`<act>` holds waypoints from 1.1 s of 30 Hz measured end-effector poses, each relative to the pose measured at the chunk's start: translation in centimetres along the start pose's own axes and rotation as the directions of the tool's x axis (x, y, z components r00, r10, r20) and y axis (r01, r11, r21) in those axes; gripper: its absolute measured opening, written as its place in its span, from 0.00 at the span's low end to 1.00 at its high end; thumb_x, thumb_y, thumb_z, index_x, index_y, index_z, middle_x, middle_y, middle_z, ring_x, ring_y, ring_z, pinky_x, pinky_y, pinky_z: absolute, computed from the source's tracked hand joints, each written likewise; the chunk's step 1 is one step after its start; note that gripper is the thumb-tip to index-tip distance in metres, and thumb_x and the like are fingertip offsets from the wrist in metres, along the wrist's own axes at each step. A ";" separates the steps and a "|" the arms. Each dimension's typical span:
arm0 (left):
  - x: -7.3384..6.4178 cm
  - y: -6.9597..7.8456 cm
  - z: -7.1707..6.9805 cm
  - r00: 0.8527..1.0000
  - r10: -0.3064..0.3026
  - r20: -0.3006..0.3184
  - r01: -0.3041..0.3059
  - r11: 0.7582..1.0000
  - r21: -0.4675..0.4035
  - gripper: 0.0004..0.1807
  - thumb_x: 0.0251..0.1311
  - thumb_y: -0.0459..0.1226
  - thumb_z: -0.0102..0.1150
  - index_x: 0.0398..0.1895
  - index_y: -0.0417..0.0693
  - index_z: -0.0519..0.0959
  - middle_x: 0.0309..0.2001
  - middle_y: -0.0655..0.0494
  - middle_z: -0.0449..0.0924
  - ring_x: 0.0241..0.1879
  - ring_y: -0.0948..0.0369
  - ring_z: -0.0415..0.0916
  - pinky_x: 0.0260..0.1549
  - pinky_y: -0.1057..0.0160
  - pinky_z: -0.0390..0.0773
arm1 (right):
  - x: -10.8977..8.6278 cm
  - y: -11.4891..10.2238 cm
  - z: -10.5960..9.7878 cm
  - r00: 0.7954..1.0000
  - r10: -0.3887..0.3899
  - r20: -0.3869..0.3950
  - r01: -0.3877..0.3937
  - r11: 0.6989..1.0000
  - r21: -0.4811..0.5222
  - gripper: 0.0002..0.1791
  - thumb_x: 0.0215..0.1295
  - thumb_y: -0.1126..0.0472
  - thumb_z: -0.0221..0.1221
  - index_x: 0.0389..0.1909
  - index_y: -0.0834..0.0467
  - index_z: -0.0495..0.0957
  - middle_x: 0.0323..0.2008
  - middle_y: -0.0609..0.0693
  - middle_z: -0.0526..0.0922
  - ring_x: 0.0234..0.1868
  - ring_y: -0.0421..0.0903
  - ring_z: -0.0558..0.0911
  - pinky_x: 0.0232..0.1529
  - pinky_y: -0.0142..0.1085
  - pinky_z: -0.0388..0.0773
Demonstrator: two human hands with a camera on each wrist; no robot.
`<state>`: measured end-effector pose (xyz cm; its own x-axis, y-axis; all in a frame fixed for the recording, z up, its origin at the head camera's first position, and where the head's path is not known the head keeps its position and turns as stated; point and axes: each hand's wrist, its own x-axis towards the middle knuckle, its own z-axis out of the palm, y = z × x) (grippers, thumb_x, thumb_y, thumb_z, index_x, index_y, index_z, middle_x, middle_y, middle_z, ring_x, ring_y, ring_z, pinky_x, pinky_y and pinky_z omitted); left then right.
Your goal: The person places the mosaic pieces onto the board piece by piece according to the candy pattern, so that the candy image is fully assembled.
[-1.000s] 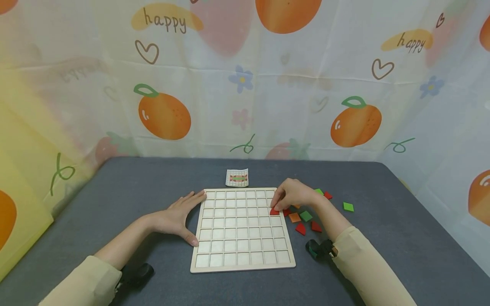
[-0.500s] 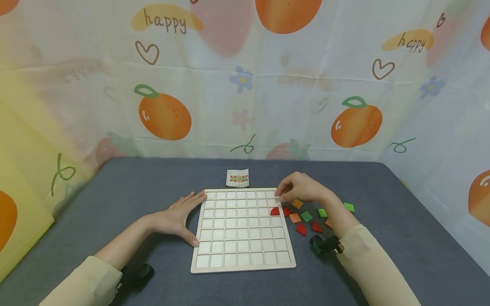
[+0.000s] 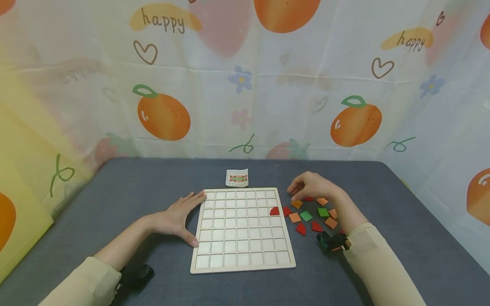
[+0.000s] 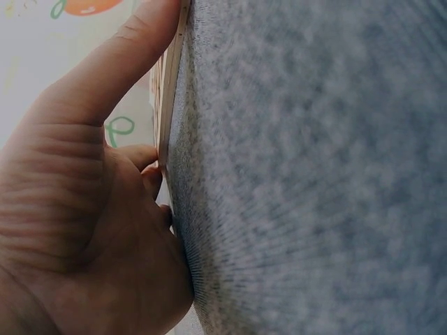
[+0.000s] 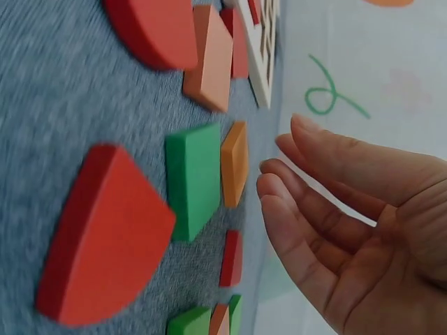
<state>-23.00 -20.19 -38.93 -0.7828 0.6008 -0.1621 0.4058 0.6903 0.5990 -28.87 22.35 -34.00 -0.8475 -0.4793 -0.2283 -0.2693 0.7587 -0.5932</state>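
A pale wooden grid board [image 3: 243,268] lies on the table, with one red quarter-round tile [image 3: 274,211] in a right-hand cell. My left hand [image 3: 174,219] rests along the board's left side, thumb and fingers spread against its frame. In the left wrist view the thumb [image 4: 133,59] touches the board's edge. My right hand [image 3: 311,187] hovers over loose tiles beyond the board's right side, fingers loosely bent and holding nothing. Below its fingertips is an orange tile [image 3: 297,204]. A green tile [image 5: 194,183] and a red tile [image 5: 108,241] lie near it in the right wrist view.
Several more red, orange and green tiles are scattered right of the board, such as a red one [image 3: 316,226]. A small printed pattern card [image 3: 237,178] lies behind the board. A patterned curtain [image 3: 245,106] hangs behind the grey table [image 3: 153,280].
My right hand has let go of the red tile, which stays in its board cell, and moved right over the loose tiles. My left hand has kept its place.
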 end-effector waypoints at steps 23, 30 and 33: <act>0.0 0.0 0.1 1.000 0.001 0.000 -0.001 1.000 -0.005 0.70 0.37 0.56 0.78 0.80 0.43 0.45 0.81 0.44 0.37 0.79 0.36 0.31 0.71 0.28 0.37 | -0.4 1.5 0.3 0.998 0.067 0.004 -0.067 0.997 -0.030 0.17 0.53 0.58 0.73 0.42 0.60 0.83 0.35 0.52 0.85 0.32 0.41 0.82 0.37 0.34 0.81; -0.1 0.1 0.1 1.000 0.002 0.000 -0.002 1.000 -0.011 0.71 0.37 0.56 0.79 0.80 0.42 0.44 0.81 0.43 0.37 0.79 0.36 0.31 0.70 0.27 0.36 | -0.4 1.5 0.4 0.999 0.043 0.004 -0.043 0.999 -0.032 0.16 0.52 0.59 0.73 0.40 0.60 0.83 0.34 0.52 0.85 0.31 0.41 0.81 0.34 0.34 0.79; -0.1 0.1 0.0 1.000 0.000 -0.001 0.000 1.000 -0.011 0.71 0.37 0.56 0.78 0.80 0.43 0.44 0.81 0.44 0.36 0.79 0.36 0.30 0.71 0.28 0.36 | -0.3 1.4 0.5 0.999 0.037 0.004 -0.037 0.999 -0.034 0.15 0.53 0.60 0.73 0.39 0.60 0.82 0.33 0.52 0.85 0.31 0.41 0.81 0.34 0.35 0.78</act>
<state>-22.91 -20.18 -38.91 -0.7833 0.6004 -0.1610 0.4007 0.6857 0.6077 -28.74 23.34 -35.13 -0.8548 -0.4529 -0.2534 -0.2533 0.7902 -0.5581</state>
